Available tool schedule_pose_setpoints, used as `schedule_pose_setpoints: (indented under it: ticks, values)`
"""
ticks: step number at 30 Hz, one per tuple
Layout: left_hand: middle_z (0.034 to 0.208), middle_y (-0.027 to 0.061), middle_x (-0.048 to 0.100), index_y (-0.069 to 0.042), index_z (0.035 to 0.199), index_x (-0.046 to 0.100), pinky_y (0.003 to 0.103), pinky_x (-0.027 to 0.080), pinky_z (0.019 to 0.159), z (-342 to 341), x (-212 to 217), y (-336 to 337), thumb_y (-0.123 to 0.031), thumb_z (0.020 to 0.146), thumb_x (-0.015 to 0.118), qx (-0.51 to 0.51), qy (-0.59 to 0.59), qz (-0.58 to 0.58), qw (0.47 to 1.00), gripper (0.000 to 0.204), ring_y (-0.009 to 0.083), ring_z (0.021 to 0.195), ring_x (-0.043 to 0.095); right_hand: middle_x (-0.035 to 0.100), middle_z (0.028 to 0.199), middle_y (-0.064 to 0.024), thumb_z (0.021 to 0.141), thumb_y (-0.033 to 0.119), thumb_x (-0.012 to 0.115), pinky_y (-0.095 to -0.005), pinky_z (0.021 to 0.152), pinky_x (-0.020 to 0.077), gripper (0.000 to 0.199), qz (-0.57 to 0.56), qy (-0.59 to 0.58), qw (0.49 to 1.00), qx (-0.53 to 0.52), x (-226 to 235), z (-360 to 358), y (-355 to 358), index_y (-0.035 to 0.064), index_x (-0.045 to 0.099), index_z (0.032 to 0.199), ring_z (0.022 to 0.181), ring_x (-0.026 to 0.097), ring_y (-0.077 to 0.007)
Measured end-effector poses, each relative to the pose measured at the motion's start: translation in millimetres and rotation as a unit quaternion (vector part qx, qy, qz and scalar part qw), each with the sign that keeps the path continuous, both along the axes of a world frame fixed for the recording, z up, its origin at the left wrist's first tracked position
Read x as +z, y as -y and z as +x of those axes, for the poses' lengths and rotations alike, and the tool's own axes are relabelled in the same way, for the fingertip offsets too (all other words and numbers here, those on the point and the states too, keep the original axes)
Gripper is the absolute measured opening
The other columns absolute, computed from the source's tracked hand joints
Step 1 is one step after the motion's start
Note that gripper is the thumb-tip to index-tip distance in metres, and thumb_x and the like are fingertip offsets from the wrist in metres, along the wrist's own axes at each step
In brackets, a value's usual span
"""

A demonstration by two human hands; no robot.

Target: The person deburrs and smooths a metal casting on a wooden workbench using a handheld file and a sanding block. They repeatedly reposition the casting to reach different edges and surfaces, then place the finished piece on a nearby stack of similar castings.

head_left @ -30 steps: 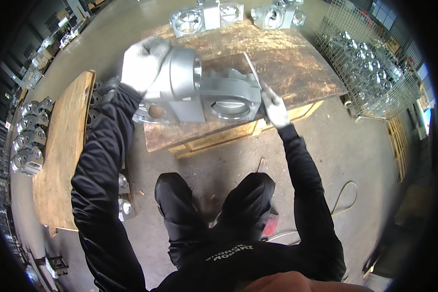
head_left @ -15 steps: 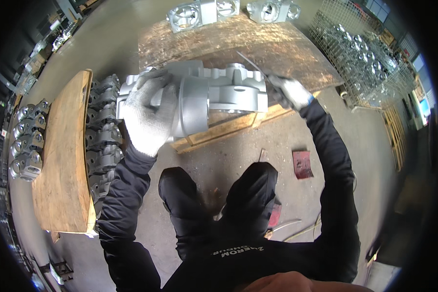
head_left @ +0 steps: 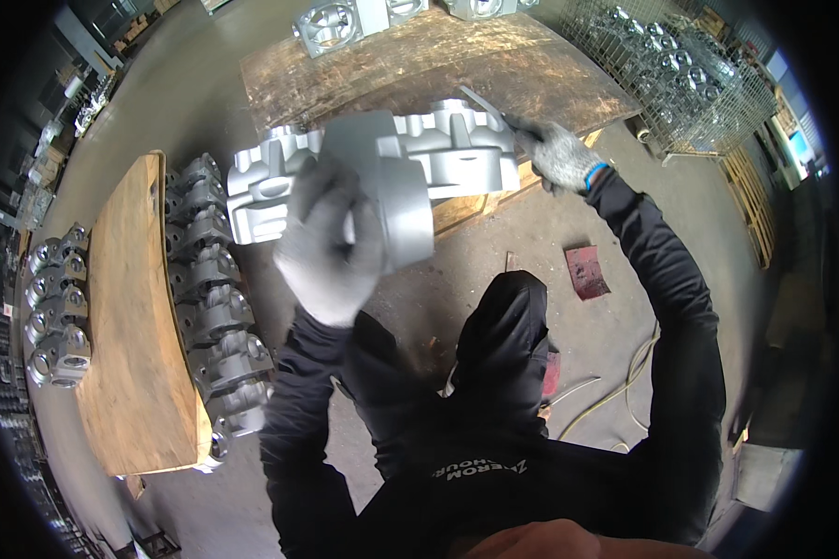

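The left hand (head_left: 331, 256) grips the silver part (head_left: 373, 140), long from nine to three o'clock; the right hand (head_left: 559, 156), at three, holds a thin stick (head_left: 478, 101).

A silver-grey metal casting (head_left: 373, 140), ribbed wings (head_left: 466, 156) either side of a smooth broad collar (head_left: 405, 210), stretches crosswise over the near edge of the worktop (head_left: 531, 70); a thin, straight, pale tool (head_left: 478, 101) slants at its right end
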State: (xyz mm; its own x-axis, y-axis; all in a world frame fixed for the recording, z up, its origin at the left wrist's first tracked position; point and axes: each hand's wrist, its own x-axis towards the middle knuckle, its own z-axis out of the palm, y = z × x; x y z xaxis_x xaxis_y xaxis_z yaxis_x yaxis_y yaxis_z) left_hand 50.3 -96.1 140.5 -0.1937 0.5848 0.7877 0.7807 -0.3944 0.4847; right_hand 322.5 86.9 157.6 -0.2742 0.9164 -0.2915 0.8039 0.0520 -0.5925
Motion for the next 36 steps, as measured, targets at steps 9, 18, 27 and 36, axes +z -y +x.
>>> schedule_pose_setpoints:
  ticks: [9, 18, 27, 36]
  values:
    - [0.118, 0.0151, 0.069, -0.002, 0.105, 0.073, 0.042, 0.061, 0.092, 1, -19, 13, -0.006, 0.083, 0.070, -0.003, -0.039, 0.041, 0.998, 0.023, 0.0418, 0.125, 0.065, 0.064, 0.079, -0.0093, 0.109, 0.038, 0.044, -0.0309, 0.048, 0.0566, 0.055, -0.013, 0.010, 1.000, -0.013, 4, 0, 16, 0.0188, 0.038, 0.161, 0.051, 0.062, -0.0146]
    - [0.116, 0.0162, 0.069, -0.002, 0.105, 0.073, 0.044, 0.060, 0.091, 5, -25, 21, -0.003, 0.081, 0.070, 0.007, -0.029, 0.006, 1.000, 0.024, 0.0455, 0.125, 0.063, 0.069, 0.082, -0.0150, 0.106, 0.032, 0.047, -0.0461, 0.076, 0.0561, 0.037, 0.266, 0.077, 0.940, 0.200, -21, -25, 16, 0.0183, 0.066, 0.135, 0.075, 0.070, -0.0286]
    - [0.112, 0.0165, 0.069, 0.000, 0.100, 0.073, 0.046, 0.058, 0.095, 5, -26, 22, -0.002, 0.079, 0.067, -0.013, -0.045, 0.039, 0.998, 0.022, 0.0450, 0.125, 0.064, 0.058, 0.070, -0.0041, 0.106, 0.020, 0.039, -0.0300, 0.040, 0.0503, 0.049, -0.060, -0.127, 0.985, 0.104, 11, -58, 24, 0.0181, 0.049, 0.154, 0.048, 0.059, -0.0137]
    - [0.113, 0.0163, 0.069, 0.001, 0.097, 0.072, 0.048, 0.057, 0.097, 5, -28, 20, -0.002, 0.079, 0.069, -0.006, -0.041, 0.041, 0.998, 0.019, 0.0459, 0.121, 0.065, 0.057, 0.066, -0.0051, 0.108, 0.021, 0.040, -0.0308, 0.040, 0.0500, 0.045, -0.072, -0.099, 0.988, 0.096, 10, -72, 24, 0.0126, 0.050, 0.150, 0.045, 0.057, -0.0150]
